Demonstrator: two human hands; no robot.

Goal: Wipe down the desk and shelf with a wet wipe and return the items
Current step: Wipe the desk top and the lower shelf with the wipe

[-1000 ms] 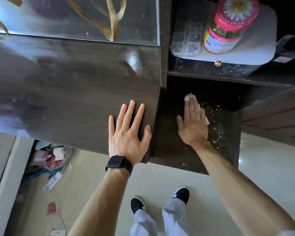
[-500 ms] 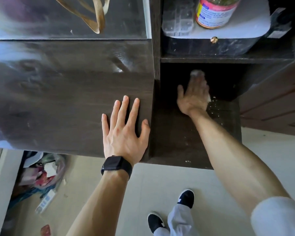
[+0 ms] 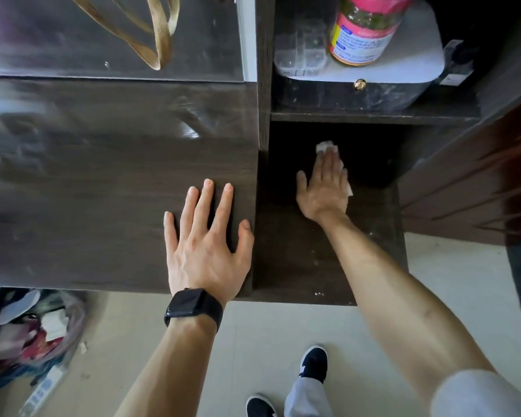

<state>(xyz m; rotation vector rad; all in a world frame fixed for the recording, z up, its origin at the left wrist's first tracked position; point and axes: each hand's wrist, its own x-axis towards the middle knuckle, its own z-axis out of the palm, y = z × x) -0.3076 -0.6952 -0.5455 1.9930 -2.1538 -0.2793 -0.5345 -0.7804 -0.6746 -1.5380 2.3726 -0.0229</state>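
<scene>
My right hand lies flat, fingers straight, on a white wet wipe and presses it against the dark lower shelf deep in the open compartment. The wipe shows past my fingertips and at the hand's right side. My left hand, a black watch on its wrist, rests flat with spread fingers on the dark wooden desk top, close to its right edge. White specks of dust dot the shelf near its front edge.
On the upper shelf stands a dark box with a white lid carrying a pink-capped jar and a clear plastic case. A tan strap lies at the desk's back. A bag of rubbish and a power strip sit on the floor below left.
My right hand pushed the wipe from the shelf's middle toward its back, then drew a little nearer again. The left hand stayed flat on the desk.
</scene>
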